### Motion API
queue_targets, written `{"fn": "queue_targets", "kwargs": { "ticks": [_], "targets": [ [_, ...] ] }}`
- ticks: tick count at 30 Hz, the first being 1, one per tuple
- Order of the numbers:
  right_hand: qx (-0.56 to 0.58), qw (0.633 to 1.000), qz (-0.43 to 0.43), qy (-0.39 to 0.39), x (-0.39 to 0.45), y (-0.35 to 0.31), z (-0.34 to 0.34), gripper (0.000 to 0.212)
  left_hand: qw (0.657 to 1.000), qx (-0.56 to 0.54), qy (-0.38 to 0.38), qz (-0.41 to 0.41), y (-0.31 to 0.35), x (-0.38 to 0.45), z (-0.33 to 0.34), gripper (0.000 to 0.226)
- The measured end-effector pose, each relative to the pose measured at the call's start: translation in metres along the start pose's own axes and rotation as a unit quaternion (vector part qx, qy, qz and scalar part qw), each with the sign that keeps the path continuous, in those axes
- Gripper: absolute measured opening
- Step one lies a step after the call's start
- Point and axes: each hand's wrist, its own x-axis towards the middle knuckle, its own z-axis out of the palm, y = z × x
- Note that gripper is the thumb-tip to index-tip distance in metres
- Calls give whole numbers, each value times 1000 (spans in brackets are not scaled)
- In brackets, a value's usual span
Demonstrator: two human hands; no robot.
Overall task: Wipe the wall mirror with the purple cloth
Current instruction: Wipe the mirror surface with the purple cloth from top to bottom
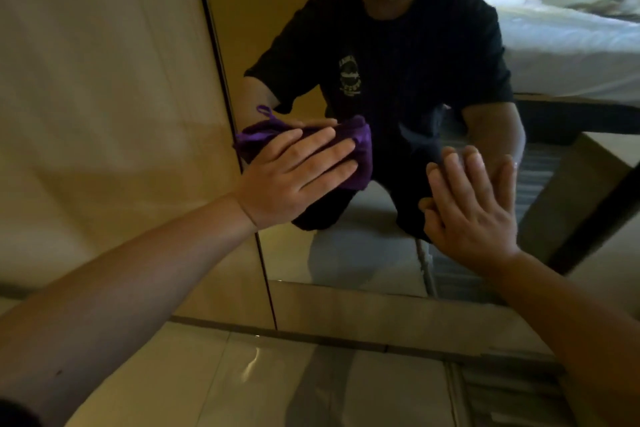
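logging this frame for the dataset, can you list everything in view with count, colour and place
wall mirror: one, dark thin frame, centre and right, reaching almost to the floor
purple cloth: one, purple, bunched against the mirror near its left edge
wall panel: one, beige, left of the mirror
floor: pale glossy tiles, bottom
bed: one, white, seen as a reflection at upper right
reflection of the person: one, dark shirt, pale headset, upper centre
left hand: one, fingers straight, pressing the cloth to the glass
right hand: one, fingers straight, flat at the glass, right of the cloth
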Motion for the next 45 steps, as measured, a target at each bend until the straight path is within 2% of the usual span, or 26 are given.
{"fn": "queue_targets", "kwargs": {
  "ticks": [4,7,9,13,16,18,22,25,27,29,33,37,41,45],
  "targets": [
    [-13,1000,-3,19,-4,2,8,67,999,28,15,27,16,-36,19,41],
    [-18,999,-1,29,-6,4,13,67,994,20,-74,76,46,-93,34,38],
    [-28,999,-6,44,-8,5,14,68,989,40,-93,103,70,-139,46,45],
    [-22,999,0,47,-7,6,14,67,984,42,-124,120,103,-197,58,66],
    [-12,999,5,44,-5,4,12,66,987,10,-130,89,114,-205,57,56],
    [-4,999,11,38,-4,4,9,64,981,-6,-167,97,119,-211,54,52],
    [-4,999,11,49,-2,4,8,61,939,-76,-303,142,128,-234,40,46],
    [-11,999,18,48,0,2,8,60,928,-127,-336,96,132,-215,25,45],
    [-6,999,23,38,2,1,4,59,936,-170,-309,19,134,-188,8,40],
    [4,999,25,23,2,0,-3,57,950,-194,-243,-29,128,-152,-10,39],
    [66,997,25,-40,4,3,-28,56,983,-165,-57,-61,87,-43,-36,31],
    [92,992,78,-29,0,25,-49,60,988,-98,82,-83,43,56,-32,34],
    [55,993,98,-40,-11,52,-51,70,991,-42,111,-61,40,96,-6,29],
    [28,993,102,-59,-28,63,-40,73,998,-21,51,-7,66,68,29,38]
  ]
}}
